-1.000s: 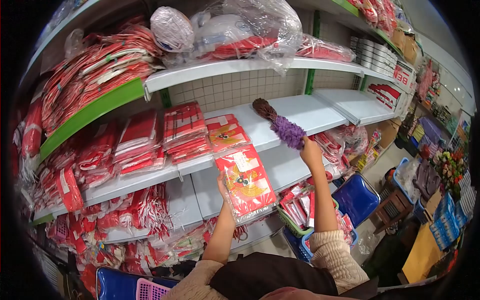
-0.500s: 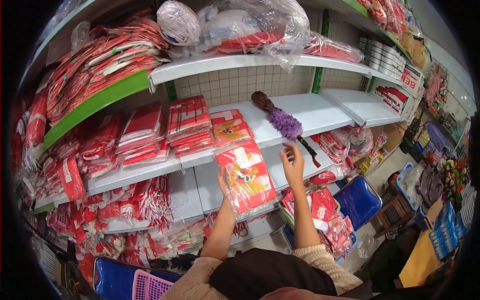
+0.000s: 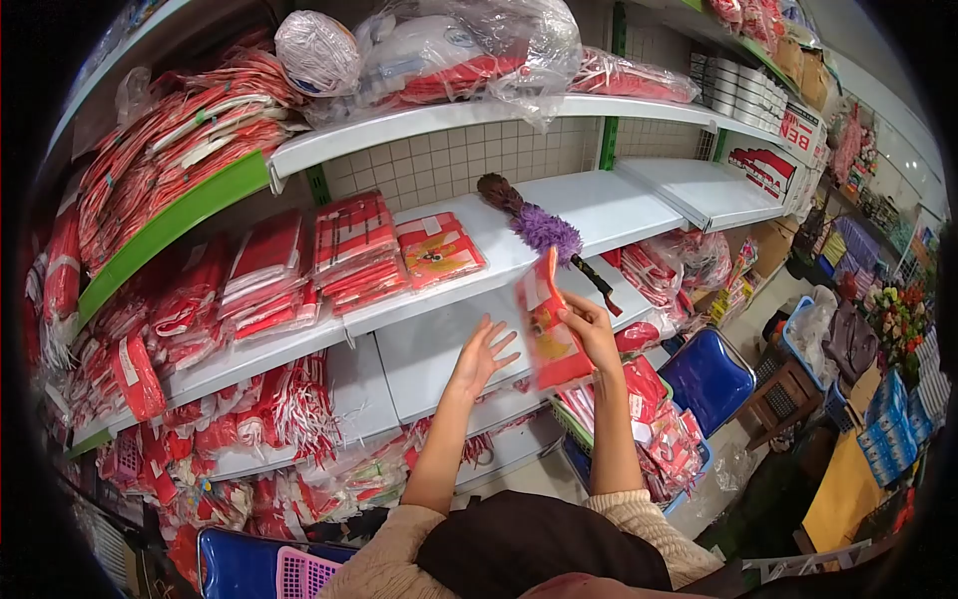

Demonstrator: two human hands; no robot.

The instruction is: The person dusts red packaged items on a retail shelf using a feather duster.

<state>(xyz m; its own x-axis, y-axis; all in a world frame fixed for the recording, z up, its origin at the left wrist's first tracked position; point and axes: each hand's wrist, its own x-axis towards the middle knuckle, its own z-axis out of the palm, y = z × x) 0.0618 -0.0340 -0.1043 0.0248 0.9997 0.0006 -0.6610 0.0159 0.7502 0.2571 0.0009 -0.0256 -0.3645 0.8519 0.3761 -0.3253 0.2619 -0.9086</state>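
My right hand (image 3: 591,327) grips a flat red packet in clear plastic (image 3: 549,334) with a yellow emblem, tilted nearly edge-on and slightly blurred. Just left of it, my left hand (image 3: 485,357) is empty, its fingers spread in front of the lower shelf. A similar red packet with a yellow emblem (image 3: 439,250) lies on the middle shelf (image 3: 639,210), beside a stack of red packets (image 3: 357,250). Behind the held packet rests a duster with purple fluff (image 3: 547,232) and a dark handle.
Bundles of red plastic-wrapped goods (image 3: 180,130) fill the upper left shelf. Below my right arm stands a basket of red packets (image 3: 664,439). A blue chair (image 3: 709,374) is to the right; a pink basket (image 3: 304,574) sits at the lower left. A printed carton (image 3: 763,170) stands at the shelf's right end.
The packet has passed from my left hand to my right, moved rightward and turned from facing me to nearly edge-on. My left hand has let go and spread its fingers.
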